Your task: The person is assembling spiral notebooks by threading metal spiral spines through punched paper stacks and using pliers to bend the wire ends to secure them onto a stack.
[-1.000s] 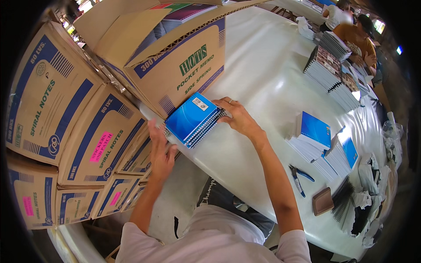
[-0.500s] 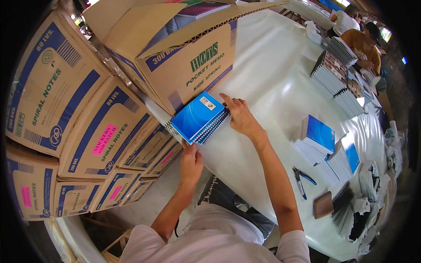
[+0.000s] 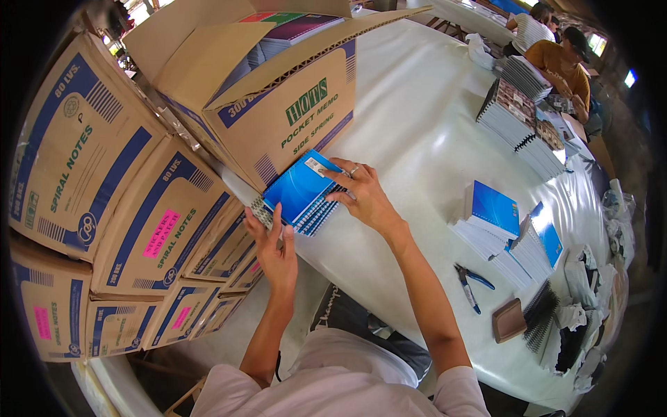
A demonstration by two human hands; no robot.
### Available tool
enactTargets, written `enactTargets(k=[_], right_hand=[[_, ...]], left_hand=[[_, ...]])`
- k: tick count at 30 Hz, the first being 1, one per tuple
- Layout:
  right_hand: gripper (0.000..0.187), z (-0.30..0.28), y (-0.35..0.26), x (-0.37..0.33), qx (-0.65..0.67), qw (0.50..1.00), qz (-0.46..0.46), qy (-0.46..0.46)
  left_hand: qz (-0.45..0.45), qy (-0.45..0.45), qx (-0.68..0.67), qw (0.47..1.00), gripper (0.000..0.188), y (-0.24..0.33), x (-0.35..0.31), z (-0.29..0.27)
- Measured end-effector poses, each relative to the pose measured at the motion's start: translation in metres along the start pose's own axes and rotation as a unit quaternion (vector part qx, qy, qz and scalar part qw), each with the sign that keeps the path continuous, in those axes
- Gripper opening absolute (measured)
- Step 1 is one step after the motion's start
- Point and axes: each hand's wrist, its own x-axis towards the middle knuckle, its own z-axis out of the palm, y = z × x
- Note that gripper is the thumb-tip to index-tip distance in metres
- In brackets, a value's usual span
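Note:
A small stack of blue spiral notebooks (image 3: 295, 187) lies at the table edge against an open carton. The top cover carries a white sticker, and wire coils show along the stack's right side. My right hand (image 3: 368, 201) holds the stack's right side, with fingers over the top cover and the thumb at the coils. At the near left corner, my left hand (image 3: 276, 254) has its fingers apart. One of its fingertips touches the corner, and the hand is not closed round the stack.
The open carton (image 3: 292, 118) contains more notebooks. Stacked brown cartons (image 3: 149, 215) stand left. Rightward on the white table (image 3: 403, 125) are blue notebook piles (image 3: 493, 208), pliers (image 3: 472, 285), a brown wallet-like item (image 3: 509, 320) and black wire coils (image 3: 540, 316). People sit at the far right.
My right hand has moved onto the top cover. My left hand has shifted left and up, its fingers spreading at the stack's corner. The whole view has shifted slightly.

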Motion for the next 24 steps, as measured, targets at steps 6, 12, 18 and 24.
enactTargets(k=[6, 12, 18, 24], right_hand=[[0.046, -0.013, -0.009, -0.01, -0.068, 0.997, -0.027, 0.026], [0.04, -0.188, -0.012, -0.07, -0.22, 0.955, 0.107, -0.165], [0.03, -0.229, 0.017, -0.111, -0.243, 0.939, 0.153, -0.19], [0.03, -0.232, 0.026, -0.104, -0.17, 0.958, 0.15, -0.176]], left_hand=[[0.094, -0.018, 0.103, 0.99, 0.047, -0.001, -0.004, -0.013], [0.205, -0.009, 0.115, 0.972, 0.054, 0.014, -0.009, -0.021], [0.251, -0.101, -0.021, 0.962, 0.055, 0.058, -0.018, 0.024], [0.287, -0.153, -0.069, 0.943, 0.06, 0.082, -0.027, 0.038]])
